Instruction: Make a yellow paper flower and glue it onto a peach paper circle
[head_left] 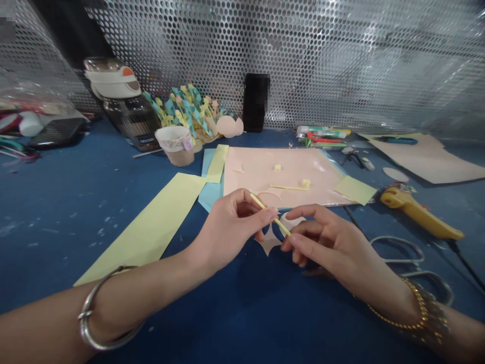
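Observation:
A thin yellow paper stick point(282, 226) slants between my two hands above the blue table. My left hand point(237, 222) pinches its upper part between thumb and fingers. At its lower end, my right hand point(326, 237) closes thumb and fingers on it. Just beyond lies a pink paper sheet point(257, 162), bearing a second yellow stick point(290, 187) and two small yellow folded paper pieces, one of them point(278, 167) near the middle. Pink paper scraps point(270, 242) lie below my hands, partly hidden. A long yellow paper strip point(151, 227) rests left of my left hand.
Scissors point(401, 250) and a yellow glue gun point(420, 212) with a cord lie at the right. A paper cup point(176, 146), a dark bottle point(131, 116), blue and yellow paper flowers point(185, 108) and an upright phone point(255, 103) stand at the back, before a perforated metal panel.

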`<state>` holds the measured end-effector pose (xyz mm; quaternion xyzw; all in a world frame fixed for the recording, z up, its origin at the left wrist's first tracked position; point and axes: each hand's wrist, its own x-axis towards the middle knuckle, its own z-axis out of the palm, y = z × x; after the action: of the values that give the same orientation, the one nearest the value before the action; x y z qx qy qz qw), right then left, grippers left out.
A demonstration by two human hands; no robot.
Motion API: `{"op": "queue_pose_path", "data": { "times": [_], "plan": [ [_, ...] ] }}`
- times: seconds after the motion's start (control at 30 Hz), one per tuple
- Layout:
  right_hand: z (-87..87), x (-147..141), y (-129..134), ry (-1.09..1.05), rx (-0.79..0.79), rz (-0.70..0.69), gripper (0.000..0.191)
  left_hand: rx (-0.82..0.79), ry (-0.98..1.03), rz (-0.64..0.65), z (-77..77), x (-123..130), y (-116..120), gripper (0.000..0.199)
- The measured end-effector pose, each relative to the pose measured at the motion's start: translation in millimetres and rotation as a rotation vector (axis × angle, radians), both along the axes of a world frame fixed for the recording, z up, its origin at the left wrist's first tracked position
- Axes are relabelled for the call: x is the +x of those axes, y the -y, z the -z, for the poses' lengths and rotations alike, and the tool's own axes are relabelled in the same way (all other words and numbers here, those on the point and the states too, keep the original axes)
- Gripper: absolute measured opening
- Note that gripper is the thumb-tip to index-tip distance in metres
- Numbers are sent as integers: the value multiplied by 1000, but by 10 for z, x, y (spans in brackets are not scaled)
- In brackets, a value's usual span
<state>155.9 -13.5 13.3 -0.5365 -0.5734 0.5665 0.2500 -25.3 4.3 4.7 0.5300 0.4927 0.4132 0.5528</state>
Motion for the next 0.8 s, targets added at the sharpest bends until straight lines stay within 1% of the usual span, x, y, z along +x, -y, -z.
{"op": "queue_pose_path", "data": {
  "times": [0.13,0.3,0.4,0.5,0.6,0.67,0.8],
  "plan": [
    [7,12,8,19,-1,17,26,4,22,20,8,0,5,22],
    [17,23,2,54,14,53,30,24,53,62,52,6,8,22],
    [26,31,3,122,87,37,26,17,51,88,57,14,12,22],
    [27,37,16,174,164,57,23,-2,43,103,49,19,25,19],
    [20,44,33,195,313,75,16,0,4,131,54,19,47,13],
    [19,51,40,220,393,85,13,15,-37,149,66,17,60,12],
    [36,71,39,276,471,108,13,47,-81,149,81,10,67,14]
  ]
}}
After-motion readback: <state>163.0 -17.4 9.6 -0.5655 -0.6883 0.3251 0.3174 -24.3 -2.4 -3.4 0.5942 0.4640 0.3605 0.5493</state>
